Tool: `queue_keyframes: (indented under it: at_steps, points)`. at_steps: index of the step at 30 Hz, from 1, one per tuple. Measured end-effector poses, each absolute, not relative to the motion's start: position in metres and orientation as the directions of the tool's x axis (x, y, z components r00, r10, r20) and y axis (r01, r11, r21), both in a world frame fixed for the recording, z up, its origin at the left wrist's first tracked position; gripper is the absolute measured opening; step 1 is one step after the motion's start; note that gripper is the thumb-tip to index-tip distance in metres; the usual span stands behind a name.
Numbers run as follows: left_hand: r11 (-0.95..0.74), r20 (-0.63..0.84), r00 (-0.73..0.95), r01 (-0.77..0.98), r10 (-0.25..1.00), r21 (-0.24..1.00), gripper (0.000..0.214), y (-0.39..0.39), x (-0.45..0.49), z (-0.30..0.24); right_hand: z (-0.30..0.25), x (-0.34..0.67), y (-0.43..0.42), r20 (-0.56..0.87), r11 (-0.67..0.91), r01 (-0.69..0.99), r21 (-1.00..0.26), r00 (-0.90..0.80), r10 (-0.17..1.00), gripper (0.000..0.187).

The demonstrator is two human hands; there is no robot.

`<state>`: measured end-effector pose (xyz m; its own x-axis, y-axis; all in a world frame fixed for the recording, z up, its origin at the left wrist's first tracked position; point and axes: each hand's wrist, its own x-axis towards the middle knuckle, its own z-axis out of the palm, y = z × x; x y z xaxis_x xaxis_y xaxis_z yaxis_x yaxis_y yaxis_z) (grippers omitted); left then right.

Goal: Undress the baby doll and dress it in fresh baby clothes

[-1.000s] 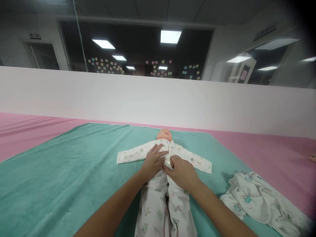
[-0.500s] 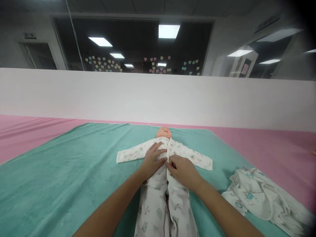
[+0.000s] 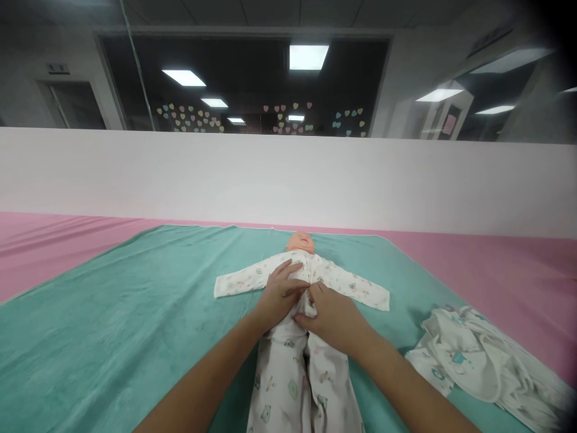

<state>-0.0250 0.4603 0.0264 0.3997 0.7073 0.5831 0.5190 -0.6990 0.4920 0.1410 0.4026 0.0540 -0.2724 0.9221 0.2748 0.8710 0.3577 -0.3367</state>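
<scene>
A baby doll point(image 3: 300, 242) lies on its back, head away from me, with both arms spread out. It wears a white baby outfit point(image 3: 367, 290) with small animal prints, long sleeves and long legs. My left hand point(image 3: 280, 299) rests over the chest, its thumb and forefinger pinched on the cloth at the front opening. Close beside it, my right hand point(image 3: 334, 317) grips the same front edge, its thumb lower on the belly. The fingertips of both hands nearly meet at the middle, and any fastener between them is too small to make out.
A teal blanket point(image 3: 135, 313) lies under the doll, over a pink sheet point(image 3: 487, 264). Crumpled white baby clothes point(image 3: 478, 355) with teal prints lie at the right. Behind stands a low white wall point(image 3: 270, 180) below a dark window point(image 3: 243, 78).
The right hand has changed its grip: its thumb has moved down and left across the belly. The left thumb and forefinger have shifted slightly up to the front opening. The doll stays in place.
</scene>
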Motion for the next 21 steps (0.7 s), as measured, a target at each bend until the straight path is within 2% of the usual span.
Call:
queue_keyframes:
  at_steps: [6, 10, 15, 21]
  points:
    - [-0.677, 0.560, 0.388, 0.506, 0.732, 0.534, 0.018, 0.456, -0.022, 0.032, 0.047, 0.133, 0.401, 0.326, 0.309, 0.922, -0.232, -0.225, 0.918, 0.012]
    - [-0.611, 0.487, 0.368, 0.489, 0.792, 0.623, 0.021, 0.452, -0.019, 0.040, 0.044, 0.130, 0.403, 0.344, 0.249, 0.958, -0.145, -0.187, 0.920, 0.011]
    - [-0.553, 0.429, 0.350, 0.472, 0.833, 0.687, 0.017, 0.447, -0.016, 0.048, 0.044, 0.130, 0.404, 0.352, 0.260, 0.947, -0.190, -0.182, 0.918, 0.015]
    - [-0.514, 0.444, 0.259, 0.436, 0.858, 0.739, 0.015, 0.440, -0.010, 0.050, 0.045, 0.126, 0.403, 0.374, 0.217, 0.953, -0.212, -0.126, 0.919, 0.016]
